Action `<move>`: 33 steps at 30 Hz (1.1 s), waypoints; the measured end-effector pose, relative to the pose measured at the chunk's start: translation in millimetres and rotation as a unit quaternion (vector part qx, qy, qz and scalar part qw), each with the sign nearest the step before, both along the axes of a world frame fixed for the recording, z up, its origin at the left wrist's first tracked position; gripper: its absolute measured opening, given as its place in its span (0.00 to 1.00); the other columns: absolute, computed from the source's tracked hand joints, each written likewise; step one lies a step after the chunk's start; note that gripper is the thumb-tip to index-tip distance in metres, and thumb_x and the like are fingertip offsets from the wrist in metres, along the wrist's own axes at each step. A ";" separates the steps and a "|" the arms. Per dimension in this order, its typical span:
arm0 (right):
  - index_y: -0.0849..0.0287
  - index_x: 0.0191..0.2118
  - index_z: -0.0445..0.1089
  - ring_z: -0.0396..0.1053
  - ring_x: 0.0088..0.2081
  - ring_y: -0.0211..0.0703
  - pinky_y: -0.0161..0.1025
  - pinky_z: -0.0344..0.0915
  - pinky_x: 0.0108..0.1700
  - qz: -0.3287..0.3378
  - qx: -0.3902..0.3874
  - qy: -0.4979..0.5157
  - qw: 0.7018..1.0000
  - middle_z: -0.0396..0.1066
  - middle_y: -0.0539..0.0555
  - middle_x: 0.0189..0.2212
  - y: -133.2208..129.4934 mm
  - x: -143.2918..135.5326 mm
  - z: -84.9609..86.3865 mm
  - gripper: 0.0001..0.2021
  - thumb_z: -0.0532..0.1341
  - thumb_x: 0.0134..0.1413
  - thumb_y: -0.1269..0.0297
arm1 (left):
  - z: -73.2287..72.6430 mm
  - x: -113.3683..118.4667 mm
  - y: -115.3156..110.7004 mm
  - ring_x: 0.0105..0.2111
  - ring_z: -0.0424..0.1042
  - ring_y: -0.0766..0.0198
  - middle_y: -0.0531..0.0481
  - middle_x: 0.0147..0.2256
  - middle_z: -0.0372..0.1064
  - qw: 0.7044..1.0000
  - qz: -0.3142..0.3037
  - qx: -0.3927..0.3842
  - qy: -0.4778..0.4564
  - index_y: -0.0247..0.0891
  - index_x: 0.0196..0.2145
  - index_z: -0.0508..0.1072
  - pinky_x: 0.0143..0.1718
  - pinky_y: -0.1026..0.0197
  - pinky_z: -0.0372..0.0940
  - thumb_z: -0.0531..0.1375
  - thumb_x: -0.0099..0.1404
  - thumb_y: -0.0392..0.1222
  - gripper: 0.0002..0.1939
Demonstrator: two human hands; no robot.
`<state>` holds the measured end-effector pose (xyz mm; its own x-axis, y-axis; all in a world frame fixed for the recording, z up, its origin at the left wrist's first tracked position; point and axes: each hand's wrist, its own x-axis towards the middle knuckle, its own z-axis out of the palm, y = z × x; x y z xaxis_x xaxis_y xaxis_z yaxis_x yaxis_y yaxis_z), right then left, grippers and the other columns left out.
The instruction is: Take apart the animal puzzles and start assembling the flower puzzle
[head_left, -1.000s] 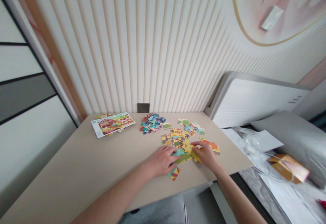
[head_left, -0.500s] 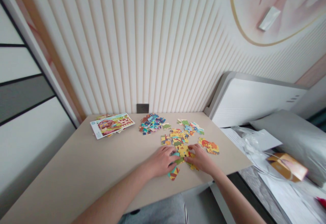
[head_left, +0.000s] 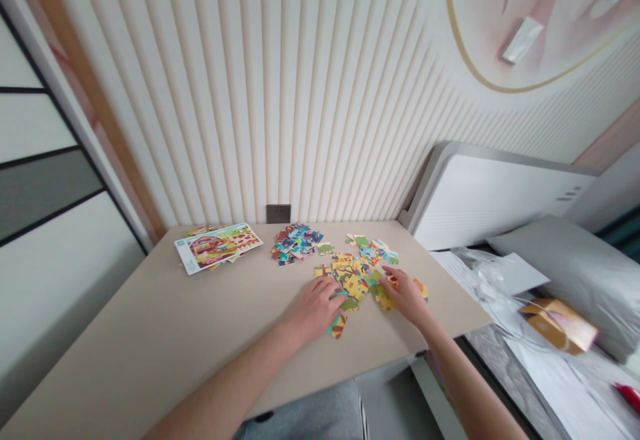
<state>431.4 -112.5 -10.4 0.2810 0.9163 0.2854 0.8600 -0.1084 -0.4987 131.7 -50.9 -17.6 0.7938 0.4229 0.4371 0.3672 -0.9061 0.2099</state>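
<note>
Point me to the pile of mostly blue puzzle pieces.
In the head view, the blue pile sits near the far edge of the table, just below the dark wall socket, right of the picture card.

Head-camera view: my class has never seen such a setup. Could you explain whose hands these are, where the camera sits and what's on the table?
No machine here: these are a person's bare hands, seen from a camera worn on their head, looking forward and down. On the table lie mostly yellow puzzle pieces, a bluish heap of pieces and a picture card. The left hand is beside the yellow pieces; the right hand is over pieces farther right. Whether either grips one is unclear.
</note>
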 end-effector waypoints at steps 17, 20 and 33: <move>0.56 0.60 0.67 0.69 0.48 0.53 0.47 0.63 0.53 -0.069 -0.028 -0.035 0.997 0.68 0.59 0.48 -42.2 44.2 -28.3 0.32 0.60 0.56 0.42 | -4.4 -15.1 6.3 0.61 0.59 0.47 0.42 0.60 0.63 0.996 0.065 -0.059 0.010 0.45 0.54 0.70 0.61 0.43 0.53 0.61 0.65 0.59 0.24; 0.55 0.62 0.65 0.69 0.47 0.51 0.46 0.64 0.53 -0.072 0.024 0.008 0.997 0.66 0.58 0.49 -36.0 27.5 -24.3 0.33 0.62 0.54 0.45 | -3.3 -12.8 7.7 0.58 0.63 0.49 0.44 0.56 0.66 0.996 0.067 -0.055 0.012 0.44 0.48 0.72 0.59 0.46 0.56 0.62 0.66 0.54 0.16; 0.57 0.65 0.62 0.66 0.55 0.63 0.56 0.60 0.56 -0.085 -0.037 -0.051 0.994 0.69 0.65 0.54 3.4 41.7 -16.7 0.35 0.58 0.57 0.43 | -7.3 -15.2 15.4 0.55 0.65 0.50 0.44 0.54 0.63 0.993 0.061 -0.097 -0.031 0.41 0.38 0.69 0.56 0.48 0.61 0.67 0.60 0.57 0.20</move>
